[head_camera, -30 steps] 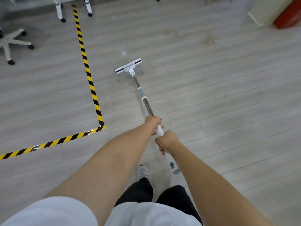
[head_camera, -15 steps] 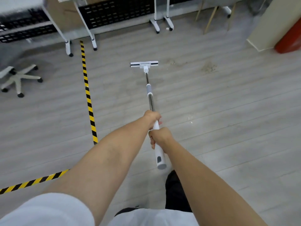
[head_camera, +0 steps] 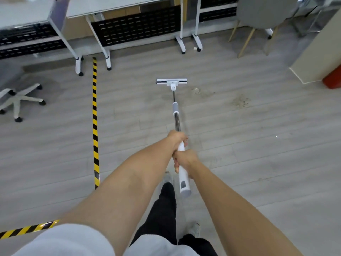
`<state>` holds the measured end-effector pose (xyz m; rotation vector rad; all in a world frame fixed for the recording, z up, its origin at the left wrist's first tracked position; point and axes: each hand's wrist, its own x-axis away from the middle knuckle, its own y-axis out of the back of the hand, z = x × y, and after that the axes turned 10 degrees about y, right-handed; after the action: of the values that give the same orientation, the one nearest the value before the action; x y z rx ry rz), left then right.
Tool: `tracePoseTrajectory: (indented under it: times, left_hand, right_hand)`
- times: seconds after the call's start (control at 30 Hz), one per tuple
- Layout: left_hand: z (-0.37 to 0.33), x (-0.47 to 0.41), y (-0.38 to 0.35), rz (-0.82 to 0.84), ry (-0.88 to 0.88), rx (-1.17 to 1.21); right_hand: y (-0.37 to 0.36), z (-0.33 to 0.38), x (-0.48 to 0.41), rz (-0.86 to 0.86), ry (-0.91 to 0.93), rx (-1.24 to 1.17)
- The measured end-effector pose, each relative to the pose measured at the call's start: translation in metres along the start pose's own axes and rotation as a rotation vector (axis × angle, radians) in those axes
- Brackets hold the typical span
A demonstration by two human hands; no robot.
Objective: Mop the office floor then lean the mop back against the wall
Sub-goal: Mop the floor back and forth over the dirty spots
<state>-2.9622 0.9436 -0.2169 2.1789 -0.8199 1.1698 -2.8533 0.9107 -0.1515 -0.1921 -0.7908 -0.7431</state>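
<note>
A flat mop (head_camera: 176, 115) with a white head (head_camera: 171, 82) lies stretched out ahead of me on the grey plank floor (head_camera: 258, 163). Its metal shaft runs back to a white handle. My left hand (head_camera: 177, 138) grips the handle higher up, where metal meets white. Just behind it my right hand (head_camera: 185, 159) grips the white part, and the handle's end sticks out below. Brownish dirt marks (head_camera: 239, 102) lie on the floor to the right of the mop head.
Yellow-black tape (head_camera: 95, 115) runs along the floor to the left and turns near my feet. White desks on castors (head_camera: 108, 58) stand at the back, an office chair base (head_camera: 18, 102) at the left. A wooden-legged chair (head_camera: 258, 24), a cream cabinet (head_camera: 317, 58) and a red object (head_camera: 334, 78) stand at the right.
The mop head has swung from slanted left to square ahead and moved farther from me. The view has tilted up, bringing the desks into sight.
</note>
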Motion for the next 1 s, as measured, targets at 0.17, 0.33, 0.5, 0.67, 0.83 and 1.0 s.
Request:
tracePoseTrajectory:
  times: [0.17, 0.33, 0.5, 0.67, 0.83, 1.0]
  left_hand:
    - [-0.085, -0.071, 0.001, 0.008, 0.030, 0.042]
    - [-0.197, -0.182, 0.022, -0.001, 0.074, 0.072]
    - [-0.320, -0.280, 0.059, -0.019, 0.117, 0.104]
    - [-0.427, -0.374, 0.088, -0.035, 0.125, 0.129]
    - [-0.506, -0.453, 0.124, -0.078, 0.107, 0.113]
    - [-0.545, -0.520, 0.161, -0.120, 0.108, 0.063]
  right_hand:
    - [0.005, 0.068, -0.092, 0.004, -0.021, 0.075]
    - [-0.010, 0.159, -0.222, -0.010, -0.015, 0.141]
    - [-0.038, 0.260, -0.349, 0.039, -0.035, 0.169]
    - [-0.058, 0.347, -0.469, 0.057, -0.049, 0.191]
    - [-0.091, 0.402, -0.570, 0.096, -0.023, 0.189]
    - [-0.128, 0.435, -0.642, 0.111, 0.012, 0.224]
